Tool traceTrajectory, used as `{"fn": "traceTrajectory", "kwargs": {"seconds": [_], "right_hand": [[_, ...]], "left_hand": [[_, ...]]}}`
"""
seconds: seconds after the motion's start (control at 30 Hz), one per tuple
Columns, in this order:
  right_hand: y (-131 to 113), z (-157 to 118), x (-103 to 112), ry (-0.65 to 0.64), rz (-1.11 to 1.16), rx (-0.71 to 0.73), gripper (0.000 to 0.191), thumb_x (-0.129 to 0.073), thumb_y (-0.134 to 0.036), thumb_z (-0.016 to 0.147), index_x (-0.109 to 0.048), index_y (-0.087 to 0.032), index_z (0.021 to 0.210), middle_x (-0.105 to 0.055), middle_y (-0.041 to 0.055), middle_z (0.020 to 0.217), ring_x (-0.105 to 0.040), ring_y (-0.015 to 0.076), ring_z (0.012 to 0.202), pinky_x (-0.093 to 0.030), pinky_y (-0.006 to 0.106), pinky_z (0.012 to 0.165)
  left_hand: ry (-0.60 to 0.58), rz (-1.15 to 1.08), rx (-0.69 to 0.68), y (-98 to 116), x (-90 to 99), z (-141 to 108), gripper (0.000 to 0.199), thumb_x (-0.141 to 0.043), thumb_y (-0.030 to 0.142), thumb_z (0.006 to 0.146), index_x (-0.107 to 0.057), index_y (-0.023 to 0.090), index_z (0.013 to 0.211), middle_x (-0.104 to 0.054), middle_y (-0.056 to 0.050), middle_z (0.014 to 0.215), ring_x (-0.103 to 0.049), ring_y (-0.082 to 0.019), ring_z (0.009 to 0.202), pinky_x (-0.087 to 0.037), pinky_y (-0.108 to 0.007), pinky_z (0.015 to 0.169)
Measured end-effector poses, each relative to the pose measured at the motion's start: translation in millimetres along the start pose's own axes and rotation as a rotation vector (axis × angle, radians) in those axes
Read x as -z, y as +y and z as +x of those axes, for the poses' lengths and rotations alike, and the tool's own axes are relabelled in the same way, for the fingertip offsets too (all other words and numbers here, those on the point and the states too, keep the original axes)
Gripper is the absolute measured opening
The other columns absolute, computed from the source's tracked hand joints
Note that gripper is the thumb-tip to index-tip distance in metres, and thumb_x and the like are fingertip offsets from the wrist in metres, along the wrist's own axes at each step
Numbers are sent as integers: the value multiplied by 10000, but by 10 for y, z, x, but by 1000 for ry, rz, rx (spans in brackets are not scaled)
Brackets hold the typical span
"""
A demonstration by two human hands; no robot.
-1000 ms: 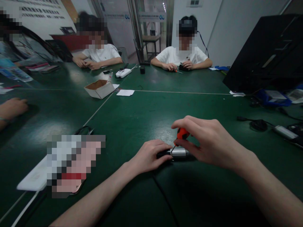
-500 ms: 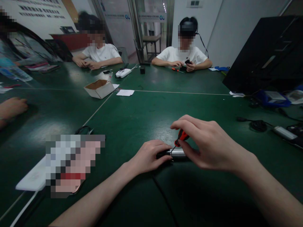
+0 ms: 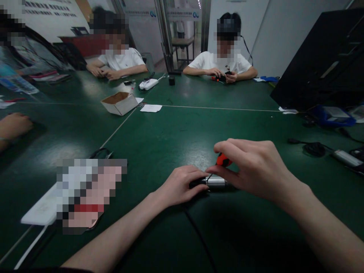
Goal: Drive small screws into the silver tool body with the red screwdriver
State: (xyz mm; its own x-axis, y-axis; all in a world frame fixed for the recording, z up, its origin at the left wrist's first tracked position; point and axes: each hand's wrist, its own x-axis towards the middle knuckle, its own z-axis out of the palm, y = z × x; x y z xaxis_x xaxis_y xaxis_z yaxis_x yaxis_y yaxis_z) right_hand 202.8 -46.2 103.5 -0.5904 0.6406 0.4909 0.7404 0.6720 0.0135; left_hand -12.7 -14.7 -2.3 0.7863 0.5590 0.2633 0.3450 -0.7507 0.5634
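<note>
A black and silver cylindrical device (image 3: 215,182) lies sideways on the green table in front of me. My left hand (image 3: 185,184) is closed round its black end, with thumb and fingers on either side. In my right hand (image 3: 247,165) is a small screwdriver (image 3: 223,160) with a red and black handle, gripped between thumb and fingers. Its thin shaft slants down to the left, and the tip is at the seam between the black and silver parts. Whether the tip sits in a screw I cannot tell.
A white power strip (image 3: 38,211) and a blurred-out pinkish item (image 3: 93,193) lie at left. Beyond stand an open box (image 3: 120,105) and a paper slip (image 3: 151,108). A monitor (image 3: 321,60), cables (image 3: 314,149) and a silver device (image 3: 347,158) are at right. Co-workers sit opposite and left.
My right hand has shifted slightly right, its fingers have moved on the screwdriver handle, and the thumb now reaches further along. My left hand keeps its hold. The view has tilted a little.
</note>
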Motion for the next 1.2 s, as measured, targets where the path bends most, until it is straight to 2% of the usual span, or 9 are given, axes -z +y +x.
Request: {"fn": "traceTrajectory", "kwargs": {"seconds": [0.13,0.23,0.53,0.67,0.73,0.87,0.97,1.1,1.2], "right_hand": [[-16,15,23,-60,194,15,261,-550,-232,874,-501,-133,1110,-603,58,1055,-584,146,858,-410,242,606],[-35,12,36,-94,261,24,276,-520,-144,848,-488,-131,1122,-596,40,1018,-570,124,819,-408,233,614],[-69,-14,31,-42,77,33,139,-552,-271,917,-495,-175,1000,-563,-11,842,-489,110,588,-300,240,465],[-34,-20,8,19,10,68,211,-499,-389,953,-510,-188,890,-545,-30,715,-469,112,537,-262,247,449],[-20,-13,7,16,22,71,206,-489,-374,954,-516,-179,895,-558,-19,726,-488,116,564,-269,249,461],[-32,6,30,-71,223,57,161,-525,-225,888,-493,-141,1022,-596,43,954,-541,120,748,-352,230,550],[-60,3,40,-109,351,56,186,-520,-157,869,-471,-142,1048,-577,19,935,-519,93,733,-368,209,582],[-72,-15,24,-85,250,51,141,-503,-189,914,-473,-164,1049,-566,4,890,-501,97,660,-329,219,520],[-57,-19,10,-41,79,50,119,-508,-301,943,-499,-194,993,-545,-13,807,-465,108,578,-271,238,474]], "left_hand": [[9,-2,6,10,1,4,218,-552,335,940,-656,166,1029,-684,-58,971,-634,-189,889,-491,-287,763],[-5,5,3,20,7,12,211,-547,326,941,-659,167,1024,-682,-61,967,-633,-190,893,-488,-283,754],[-4,10,12,4,2,4,209,-551,342,940,-658,172,999,-676,-55,955,-629,-190,877,-493,-290,755],[-16,-3,21,14,12,7,211,-548,345,941,-658,167,962,-670,-50,924,-627,-182,854,-492,-279,739],[-13,-7,18,19,14,10,211,-549,345,940,-659,169,978,-672,-49,924,-628,-182,854,-492,-278,742],[8,-12,3,18,8,14,222,-539,331,943,-654,172,1048,-678,-56,936,-631,-187,872,-492,-280,748],[5,-10,-8,13,6,16,220,-536,325,946,-652,173,1055,-680,-55,940,-633,-191,884,-493,-286,755],[3,4,1,11,7,11,226,-543,337,942,-651,170,1049,-680,-60,960,-632,-197,893,-500,-294,762],[-9,2,18,8,4,1,225,-546,345,942,-652,168,1032,-678,-61,966,-633,-197,892,-502,-299,770]]}}
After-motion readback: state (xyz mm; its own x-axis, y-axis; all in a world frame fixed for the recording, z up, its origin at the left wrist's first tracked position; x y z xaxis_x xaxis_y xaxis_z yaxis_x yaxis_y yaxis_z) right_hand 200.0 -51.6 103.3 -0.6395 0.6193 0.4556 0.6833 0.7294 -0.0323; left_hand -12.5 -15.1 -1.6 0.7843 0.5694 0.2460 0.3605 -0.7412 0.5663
